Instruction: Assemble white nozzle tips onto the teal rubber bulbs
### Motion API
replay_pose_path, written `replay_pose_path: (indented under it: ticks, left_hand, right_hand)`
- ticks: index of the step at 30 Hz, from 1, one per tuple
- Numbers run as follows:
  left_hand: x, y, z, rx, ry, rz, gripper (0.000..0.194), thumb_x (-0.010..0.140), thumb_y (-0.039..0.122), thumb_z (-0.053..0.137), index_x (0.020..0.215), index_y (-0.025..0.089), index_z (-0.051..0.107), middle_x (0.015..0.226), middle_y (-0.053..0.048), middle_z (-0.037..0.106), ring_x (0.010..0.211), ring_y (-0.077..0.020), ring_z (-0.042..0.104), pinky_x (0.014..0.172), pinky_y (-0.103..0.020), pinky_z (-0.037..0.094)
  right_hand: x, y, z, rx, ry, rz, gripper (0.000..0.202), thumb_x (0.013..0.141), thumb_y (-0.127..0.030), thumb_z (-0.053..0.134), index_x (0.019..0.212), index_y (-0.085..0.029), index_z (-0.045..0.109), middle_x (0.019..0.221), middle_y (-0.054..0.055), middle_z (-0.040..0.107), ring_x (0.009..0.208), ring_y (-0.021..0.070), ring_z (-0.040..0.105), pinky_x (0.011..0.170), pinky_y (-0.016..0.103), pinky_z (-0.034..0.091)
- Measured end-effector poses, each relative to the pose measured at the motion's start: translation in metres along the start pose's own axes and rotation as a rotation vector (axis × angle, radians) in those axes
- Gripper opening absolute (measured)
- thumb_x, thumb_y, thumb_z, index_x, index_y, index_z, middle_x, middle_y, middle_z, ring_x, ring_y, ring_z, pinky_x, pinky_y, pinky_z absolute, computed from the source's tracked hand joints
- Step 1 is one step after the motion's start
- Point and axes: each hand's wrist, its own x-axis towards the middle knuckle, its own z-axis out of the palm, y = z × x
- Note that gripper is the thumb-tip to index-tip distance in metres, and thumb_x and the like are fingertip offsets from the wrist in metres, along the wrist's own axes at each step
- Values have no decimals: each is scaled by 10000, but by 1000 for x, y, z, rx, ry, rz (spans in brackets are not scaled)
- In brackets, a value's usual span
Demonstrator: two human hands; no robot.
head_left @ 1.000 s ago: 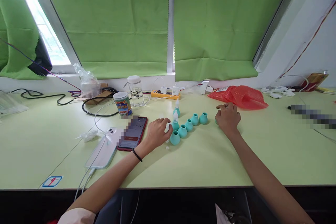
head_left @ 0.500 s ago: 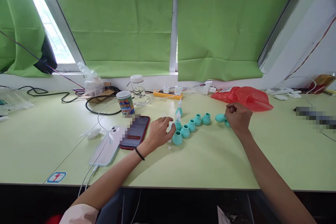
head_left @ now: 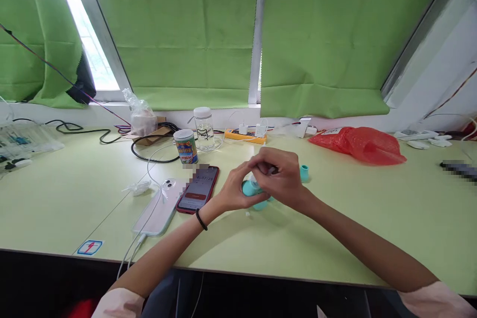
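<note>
My left hand (head_left: 235,190) curls around a small round teal bottle (head_left: 249,188), fingers and thumb on its sides. Over the bottle's top, my right hand (head_left: 283,175) is closed, meeting the left hand's fingers. A bit of something whitish shows inside its curled fingers, too covered to name. Below the hands, part of another teal bottle (head_left: 261,205) peeks out, and an open-necked teal bottle (head_left: 304,173) stands just right of my right hand. My hands hide the other bottles. A tiny white piece (head_left: 248,214) lies on the table in front.
Left of my hands lie a red-edged phone (head_left: 198,190) and a pale phone (head_left: 158,208) with a white cable. Behind them stand a printed can (head_left: 186,147) and a lidded clear jar (head_left: 203,129). An orange power strip (head_left: 235,135) and a red plastic bag (head_left: 359,144) lie farther back.
My right hand has moved left from the teal pieces at the right to meet my left hand. My left hand has closed around a teal bottle. The view has shifted slightly.
</note>
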Motion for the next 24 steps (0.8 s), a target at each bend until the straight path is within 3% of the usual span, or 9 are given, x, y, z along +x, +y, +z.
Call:
replay_pose_path:
  ticks: [3,6,8,11,14,17,21,24]
  left_hand:
    - [1,-8,2,-107,-33,-168,225,648,327,545,723,118,505,638,2,507,597,-114,463,517,-209,389]
    - [3,-10,3,-148,-40,-252,220,676,329,519,639,115,483,551,33,440,512,-70,389,461,-177,331]
    - [3,-6,1,-88,-37,-268,224,687,311,508,580,118,464,512,44,397,481,-56,346,446,-175,293]
    - [1,11,-6,54,-59,-219,163,678,236,506,567,122,475,522,39,419,489,-58,347,471,-182,284]
    - [-6,34,-13,126,-180,-172,71,667,169,489,608,129,495,568,25,474,514,-66,381,497,-183,293]
    - [-15,58,-18,132,-332,-235,79,665,162,475,590,137,481,512,36,438,460,-57,348,454,-177,265]
    - [-27,76,-18,33,-443,-389,151,669,207,488,539,139,449,463,50,391,420,-49,311,424,-176,241]
    - [-38,74,-12,-35,-476,-493,187,660,237,512,528,139,423,473,55,367,427,-46,305,412,-174,233]
  right_hand:
    - [7,2,14,6,48,-15,178,619,-20,411,582,-158,518,477,-53,387,441,50,350,428,170,306]
    - [10,16,15,-40,101,74,82,691,-114,449,689,-154,520,564,-31,435,462,55,361,446,180,323]
    - [9,26,9,-97,70,76,65,717,-175,452,683,-151,501,620,-9,461,483,60,367,460,193,322]
    - [2,33,-5,-154,-124,-7,238,733,-210,442,503,-158,407,485,-36,360,450,65,313,448,210,269]
    - [-11,27,-19,-78,-265,-26,306,757,-210,401,458,-163,357,428,-51,282,405,58,259,418,213,225]
    - [-26,15,-28,17,-251,-58,206,746,-235,424,559,-158,460,426,-50,358,386,55,297,418,205,249]
    - [-43,4,-30,127,-170,-158,129,695,-255,514,605,-163,502,438,-39,461,389,60,364,439,208,283]
    - [-57,3,-25,155,-218,-31,205,723,-218,489,527,-158,482,412,-42,440,374,50,349,425,205,270]
